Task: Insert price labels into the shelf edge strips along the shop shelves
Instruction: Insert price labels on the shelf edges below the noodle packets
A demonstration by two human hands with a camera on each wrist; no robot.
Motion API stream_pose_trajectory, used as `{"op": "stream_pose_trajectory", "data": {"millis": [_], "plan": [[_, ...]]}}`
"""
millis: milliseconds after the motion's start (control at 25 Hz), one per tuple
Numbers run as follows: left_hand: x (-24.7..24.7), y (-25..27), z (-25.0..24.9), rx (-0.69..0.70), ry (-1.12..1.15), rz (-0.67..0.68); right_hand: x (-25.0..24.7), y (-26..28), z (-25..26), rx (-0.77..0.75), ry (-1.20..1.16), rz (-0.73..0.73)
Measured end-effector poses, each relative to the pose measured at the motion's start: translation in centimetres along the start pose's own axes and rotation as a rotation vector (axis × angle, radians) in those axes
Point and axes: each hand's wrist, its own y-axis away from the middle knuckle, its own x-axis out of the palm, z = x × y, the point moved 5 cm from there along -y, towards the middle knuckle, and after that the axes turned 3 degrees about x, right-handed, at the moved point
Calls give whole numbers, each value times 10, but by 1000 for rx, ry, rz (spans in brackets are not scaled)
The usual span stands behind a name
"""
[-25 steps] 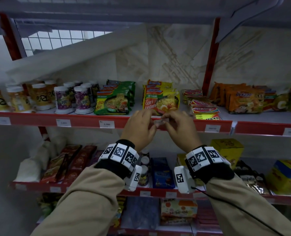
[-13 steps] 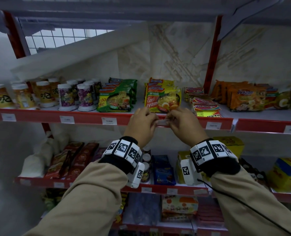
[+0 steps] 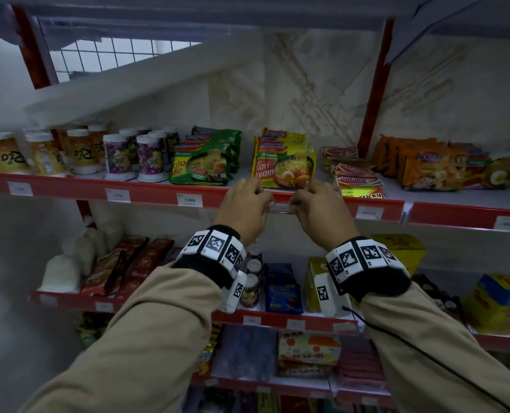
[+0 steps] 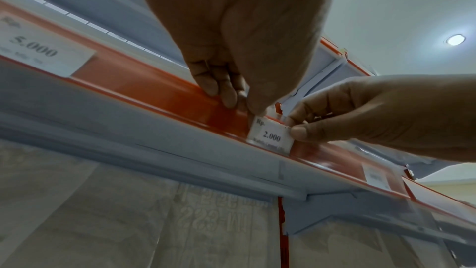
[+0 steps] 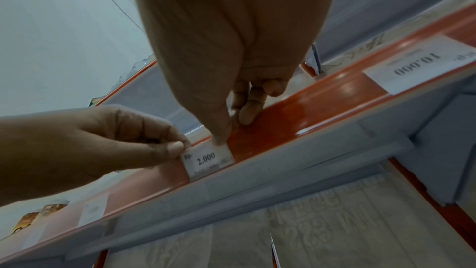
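The price label (image 4: 270,137), a small white slip printed "Rp. 2.000", sits against the red edge strip (image 3: 158,194) of the upper shelf, its lower edge down in the strip's channel, and both hands are on it. The left hand (image 3: 243,208) pinches the slip's left end between thumb and curled fingers, the other fingertips resting on the red strip. The right hand (image 3: 322,213) pinches the right end the same way, thumb tip on the slip's upper corner. The two hands are close together, with only the width of the slip between them. Along the same strip, a "5.000" label (image 3: 190,200) sits to the left and another label (image 3: 369,213) to the right. Just behind the hands on the shelf stands a yellow noodle packet (image 3: 283,169), green noodle packets (image 3: 203,166) beside it, and rows of cups (image 3: 146,158) further left.
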Motion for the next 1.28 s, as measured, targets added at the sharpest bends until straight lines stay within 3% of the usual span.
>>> {"op": "stream_pose_trajectory", "data": {"millis": [280,640,800,1120,1280], "plan": [[4,6,-1,-3,-47,34,3,7,-2,-13,-30,-86],[3,4,1,20,52,-94,-4,9,-7,-30,-132,-90],[4,3,2,4,65,-110,-11,16,-18,-106,81,-103],[1,-3,-20,-95,-83,-140,-38,37,-73,22,145,-162],[11,-19,-71,54,-38,-109,-47,43,-95,55,78,-169]]}}
